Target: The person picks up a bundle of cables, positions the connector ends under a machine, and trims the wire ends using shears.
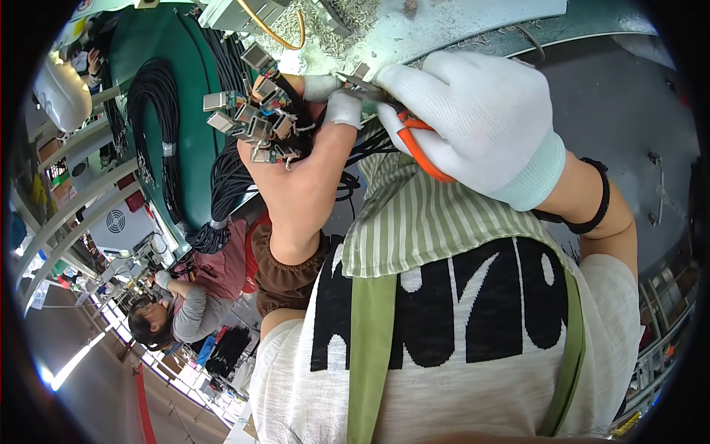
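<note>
My left hand (299,170) is closed around a bunch of black cables, white cots on its thumb and finger. Several silvery metal cable connectors (258,128) with exposed wires fan out beside that hand. Between the cot-covered fingertips sits one cable end, its connector (360,71) showing just beyond them. My right hand (473,122), in a white knit glove, grips orange-handled pliers (425,154). Their dark metal jaws reach the cable end at the left fingertips. The exact contact at the jaws is partly hidden by the fingers.
Small pale scraps (344,37) lie scattered over the bench ahead, near a yellow cord (298,37). Bundled black cables (168,140) rest on a green tabletop (194,133) at left. Another person (200,311) works at the lower left. A grey panel with a handle (654,189) stands right.
</note>
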Tool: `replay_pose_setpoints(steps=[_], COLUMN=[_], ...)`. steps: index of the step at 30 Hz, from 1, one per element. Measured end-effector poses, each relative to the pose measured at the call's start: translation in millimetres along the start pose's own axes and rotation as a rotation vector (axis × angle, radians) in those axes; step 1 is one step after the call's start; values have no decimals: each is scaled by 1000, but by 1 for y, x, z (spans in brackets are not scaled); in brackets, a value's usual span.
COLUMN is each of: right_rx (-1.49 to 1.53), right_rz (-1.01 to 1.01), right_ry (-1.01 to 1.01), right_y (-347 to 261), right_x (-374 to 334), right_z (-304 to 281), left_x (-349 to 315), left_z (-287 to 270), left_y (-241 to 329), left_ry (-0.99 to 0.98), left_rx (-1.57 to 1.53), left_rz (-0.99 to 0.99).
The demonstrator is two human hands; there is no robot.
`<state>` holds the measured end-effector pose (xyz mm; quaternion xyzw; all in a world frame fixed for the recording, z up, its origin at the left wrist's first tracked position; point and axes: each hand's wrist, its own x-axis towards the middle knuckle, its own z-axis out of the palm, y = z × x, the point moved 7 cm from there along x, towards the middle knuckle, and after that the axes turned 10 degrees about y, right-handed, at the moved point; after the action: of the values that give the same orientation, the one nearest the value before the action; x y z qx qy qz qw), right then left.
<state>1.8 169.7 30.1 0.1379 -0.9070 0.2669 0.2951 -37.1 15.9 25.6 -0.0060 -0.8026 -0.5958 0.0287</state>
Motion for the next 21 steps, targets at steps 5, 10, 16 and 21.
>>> replay_pose_setpoints(steps=[5, 10, 16, 21], right_rx=[289, 635, 693, 419], right_rz=[103, 225, 221, 136], right_ry=[-20, -53, -89, 16], right_y=[8, 10, 12, 10], right_x=[-5, -6, -6, -2], right_z=[5, 10, 16, 17], left_x=[-4, -12, -1, 4], left_z=[5, 16, 5, 1], left_y=[3, 27, -6, -16], left_ry=[80, -71, -44, -24], left_rx=[-51, 92, -100, -28], left_rz=[147, 588, 78, -75])
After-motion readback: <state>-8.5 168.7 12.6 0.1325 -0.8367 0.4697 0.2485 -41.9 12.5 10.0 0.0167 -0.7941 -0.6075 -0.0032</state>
